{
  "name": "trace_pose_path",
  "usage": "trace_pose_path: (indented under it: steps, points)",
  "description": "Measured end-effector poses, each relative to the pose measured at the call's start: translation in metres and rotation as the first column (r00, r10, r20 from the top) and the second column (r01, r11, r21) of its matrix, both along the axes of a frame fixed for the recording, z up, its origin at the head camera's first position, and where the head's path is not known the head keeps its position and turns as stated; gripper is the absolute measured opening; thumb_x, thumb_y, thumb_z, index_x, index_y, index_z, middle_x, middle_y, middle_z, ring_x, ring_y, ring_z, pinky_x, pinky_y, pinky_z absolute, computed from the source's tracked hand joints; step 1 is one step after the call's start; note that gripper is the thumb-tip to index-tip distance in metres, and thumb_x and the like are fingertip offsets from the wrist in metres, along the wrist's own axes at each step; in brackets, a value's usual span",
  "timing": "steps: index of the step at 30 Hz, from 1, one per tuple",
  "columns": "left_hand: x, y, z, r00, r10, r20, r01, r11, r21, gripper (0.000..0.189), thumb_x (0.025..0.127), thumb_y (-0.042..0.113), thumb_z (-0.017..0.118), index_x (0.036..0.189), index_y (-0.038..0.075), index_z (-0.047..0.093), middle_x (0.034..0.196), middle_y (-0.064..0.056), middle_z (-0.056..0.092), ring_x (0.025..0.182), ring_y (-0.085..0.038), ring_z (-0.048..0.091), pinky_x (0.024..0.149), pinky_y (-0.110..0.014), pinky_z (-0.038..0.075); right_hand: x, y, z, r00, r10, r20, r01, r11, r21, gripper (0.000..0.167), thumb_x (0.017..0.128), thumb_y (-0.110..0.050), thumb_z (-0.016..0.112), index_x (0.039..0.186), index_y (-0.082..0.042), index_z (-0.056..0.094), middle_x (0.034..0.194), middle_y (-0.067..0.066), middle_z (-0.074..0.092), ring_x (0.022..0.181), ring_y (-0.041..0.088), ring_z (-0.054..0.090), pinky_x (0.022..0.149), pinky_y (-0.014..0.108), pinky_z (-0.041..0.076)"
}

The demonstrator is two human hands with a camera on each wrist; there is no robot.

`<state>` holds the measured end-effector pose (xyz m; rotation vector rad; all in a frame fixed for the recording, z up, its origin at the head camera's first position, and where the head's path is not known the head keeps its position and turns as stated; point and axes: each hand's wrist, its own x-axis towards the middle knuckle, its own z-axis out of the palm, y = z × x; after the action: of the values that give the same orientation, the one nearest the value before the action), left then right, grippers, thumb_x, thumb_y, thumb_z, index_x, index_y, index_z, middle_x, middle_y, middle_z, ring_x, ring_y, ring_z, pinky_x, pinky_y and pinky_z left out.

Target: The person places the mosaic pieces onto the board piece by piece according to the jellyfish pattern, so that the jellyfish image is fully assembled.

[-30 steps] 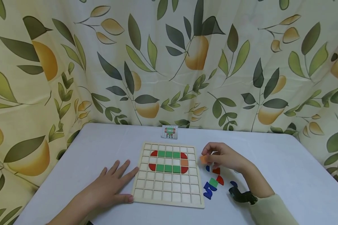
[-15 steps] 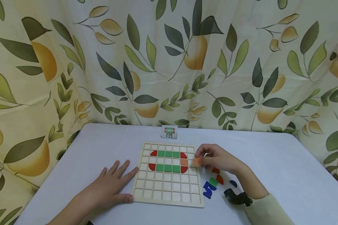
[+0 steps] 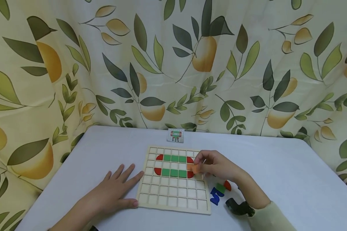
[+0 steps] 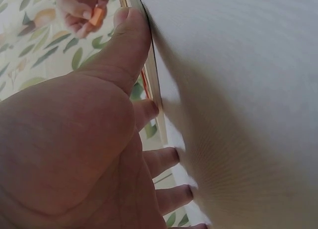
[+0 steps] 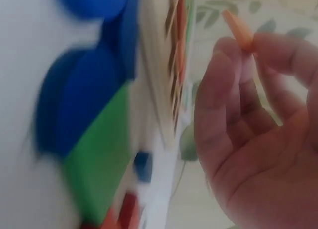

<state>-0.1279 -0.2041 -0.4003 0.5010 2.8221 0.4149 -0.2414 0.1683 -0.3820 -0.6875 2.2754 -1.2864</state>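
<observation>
My right hand pinches an orange square tile between thumb and fingertips, over the right side of the wooden grid board. In the right wrist view this tile appears tilted and raised off the board. Just beside it, another orange tile lies in a cell, partly covered. Green tiles form two rows, with red rounded tiles at their ends. My left hand lies with fingers spread at the board's left edge, index fingertip and thumb tip touching it.
Loose pieces lie right of the board: blue ones, a green square and a red one. A small pattern card stands at the table's back edge. Behind it hangs a leaf-print curtain.
My right hand has carried the orange tile leftward from beside the board to over its right-hand cells. The left hand has stayed at the board's left edge.
</observation>
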Motion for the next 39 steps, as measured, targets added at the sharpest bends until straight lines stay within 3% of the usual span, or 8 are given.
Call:
trace_pose_path:
  steps: [5, 10, 19, 28, 34, 39]
  points:
    - [-0.002, 0.001, 0.001, 1.0, 0.01, 0.008, -0.01, 1.0, -0.007, 0.092, 0.078, 0.076, 0.06, 0.157, 0.037, 0.03, 0.167, -0.007, 0.018, 0.152, -0.043, 0.01, 0.112, -0.074, 0.014, -0.002, -0.022, 0.006, 0.997, 0.017, -0.082, -0.015, 1.0, 0.023, 0.011, 0.092, -0.011, 0.066, 0.103, -0.012, 0.066, 0.099, 0.008, 0.063, 0.08, 0.024, 0.058, 0.066, 0.033, 0.055]
    - [-0.002, 0.0, 0.002, 1.0, 0.018, 0.024, -0.017, 1.0, -0.011, 0.094, 0.077, 0.076, 0.06, 0.157, 0.035, 0.031, 0.167, -0.009, 0.018, 0.152, -0.044, 0.01, 0.111, -0.075, 0.014, -0.01, -0.057, 0.013, 0.979, 0.101, -0.176, -0.084, 0.992, 0.099, 0.007, 0.093, -0.014, 0.067, 0.099, -0.017, 0.067, 0.094, 0.0, 0.064, 0.08, 0.019, 0.057, 0.069, 0.031, 0.05]
    - [-0.001, -0.002, 0.004, 1.0, -0.001, 0.016, 0.001, 1.0, 0.014, 0.093, 0.079, 0.077, 0.058, 0.157, 0.035, 0.031, 0.167, -0.009, 0.017, 0.152, -0.044, 0.009, 0.111, -0.075, 0.014, -0.028, -0.107, 0.01, 0.953, 0.191, -0.234, -0.162, 0.977, 0.138, 0.007, 0.093, -0.009, 0.068, 0.099, -0.012, 0.067, 0.087, -0.003, 0.063, 0.077, 0.014, 0.057, 0.068, 0.027, 0.049]
    - [-0.003, 0.001, 0.003, 1.0, -0.024, 0.009, 0.023, 0.999, 0.03, 0.093, 0.079, 0.076, 0.058, 0.157, 0.033, 0.031, 0.166, -0.01, 0.018, 0.151, -0.045, 0.01, 0.11, -0.076, 0.014, -0.032, -0.127, 0.005, 0.964, 0.152, -0.217, -0.08, 0.948, 0.308, 0.008, 0.089, -0.014, 0.074, 0.093, -0.016, 0.068, 0.082, -0.004, 0.064, 0.08, 0.014, 0.056, 0.071, 0.03, 0.047]
    - [-0.004, 0.001, 0.004, 1.0, -0.026, 0.005, 0.026, 0.999, 0.029, 0.094, 0.079, 0.075, 0.06, 0.157, 0.031, 0.033, 0.166, -0.012, 0.02, 0.151, -0.047, 0.011, 0.109, -0.077, 0.015, -0.029, -0.13, 0.005, 0.973, 0.141, -0.183, -0.069, 0.934, 0.351, 0.009, 0.088, -0.015, 0.075, 0.091, -0.017, 0.067, 0.078, -0.002, 0.063, 0.075, 0.015, 0.055, 0.068, 0.03, 0.047]
    - [-0.003, 0.0, 0.004, 1.0, -0.015, 0.019, 0.015, 1.0, 0.027, 0.093, 0.079, 0.075, 0.061, 0.157, 0.032, 0.032, 0.166, -0.011, 0.02, 0.151, -0.046, 0.011, 0.109, -0.076, 0.015, -0.026, -0.133, 0.006, 0.96, 0.184, -0.21, -0.092, 0.919, 0.384, 0.007, 0.09, -0.017, 0.074, 0.09, -0.018, 0.068, 0.077, -0.005, 0.063, 0.075, 0.013, 0.055, 0.069, 0.029, 0.047]
